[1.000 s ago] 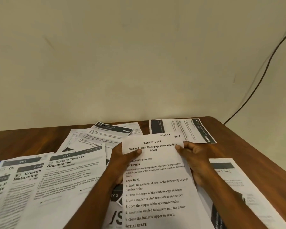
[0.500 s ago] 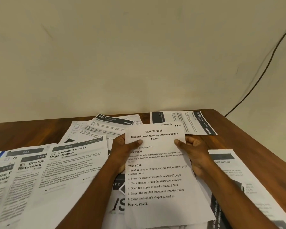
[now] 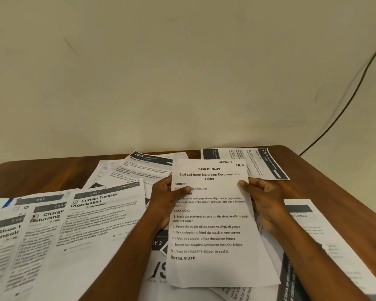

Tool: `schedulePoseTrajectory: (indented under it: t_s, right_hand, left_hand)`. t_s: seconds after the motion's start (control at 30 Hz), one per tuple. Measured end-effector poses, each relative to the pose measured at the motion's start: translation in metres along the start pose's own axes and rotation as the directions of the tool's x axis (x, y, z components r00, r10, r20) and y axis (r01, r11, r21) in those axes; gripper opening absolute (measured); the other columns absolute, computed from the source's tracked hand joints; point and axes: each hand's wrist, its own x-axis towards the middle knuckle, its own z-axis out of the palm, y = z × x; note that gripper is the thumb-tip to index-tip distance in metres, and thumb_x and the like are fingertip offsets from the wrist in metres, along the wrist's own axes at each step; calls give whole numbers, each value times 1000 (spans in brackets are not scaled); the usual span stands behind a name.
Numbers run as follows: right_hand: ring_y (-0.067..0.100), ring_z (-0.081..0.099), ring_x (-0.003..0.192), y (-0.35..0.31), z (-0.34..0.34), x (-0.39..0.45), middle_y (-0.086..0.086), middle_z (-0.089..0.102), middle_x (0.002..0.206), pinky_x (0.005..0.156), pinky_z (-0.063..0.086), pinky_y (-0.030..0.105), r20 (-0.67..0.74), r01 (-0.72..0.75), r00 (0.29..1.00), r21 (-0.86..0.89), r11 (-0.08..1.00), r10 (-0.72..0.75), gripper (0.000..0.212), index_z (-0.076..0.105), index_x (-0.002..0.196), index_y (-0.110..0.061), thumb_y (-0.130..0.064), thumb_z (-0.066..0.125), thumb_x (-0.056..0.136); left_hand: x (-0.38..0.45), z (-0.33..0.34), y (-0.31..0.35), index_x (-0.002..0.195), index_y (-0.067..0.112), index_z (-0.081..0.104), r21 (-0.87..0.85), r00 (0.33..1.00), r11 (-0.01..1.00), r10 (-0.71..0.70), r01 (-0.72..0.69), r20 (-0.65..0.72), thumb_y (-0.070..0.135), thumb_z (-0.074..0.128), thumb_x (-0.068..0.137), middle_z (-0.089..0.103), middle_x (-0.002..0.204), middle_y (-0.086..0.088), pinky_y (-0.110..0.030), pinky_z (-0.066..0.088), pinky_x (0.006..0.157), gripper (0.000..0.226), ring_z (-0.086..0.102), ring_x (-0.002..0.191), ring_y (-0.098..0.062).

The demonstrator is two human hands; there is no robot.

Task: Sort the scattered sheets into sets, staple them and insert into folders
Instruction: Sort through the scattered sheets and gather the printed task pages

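Observation:
I hold a printed white sheet (image 3: 215, 227) headed "TASK ID: 3649" upright above the table, facing me. My left hand (image 3: 166, 198) grips its left edge, thumb on the front. My right hand (image 3: 264, 198) grips its right edge the same way. Several other printed sheets lie scattered beneath and around: a "Curtain Tie-back Organization" sheet (image 3: 100, 220) at left, a "2659" sheet (image 3: 143, 168) behind it, a "2747" sheet (image 3: 256, 161) at the back right, another sheet (image 3: 317, 231) under my right forearm. No stapler or folder is visible.
The brown wooden table (image 3: 326, 174) has bare wood along its right side and back left corner. A plain wall stands right behind it, and a black cable (image 3: 343, 107) runs down the wall to the table's back right corner.
The held sheet has shifted a little away from me and its whole lower edge has come into view. Both hands keep their hold on its sides.

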Motion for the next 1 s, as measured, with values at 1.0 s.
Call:
schedulePoseTrajectory:
  t_s: [1.0]
  right_hand:
    - [13,65,104,-33,-30,-6,-6,69,118,93,56,30,170,122,982,-905,408,85,37,78,101,-20,-14,96,69]
  left_hand:
    - [5,0,-5,121,8,71,39,1000,999,-5,5,3,-4,78,80,78,110,-17,-61,60,87,43,77,96,-42]
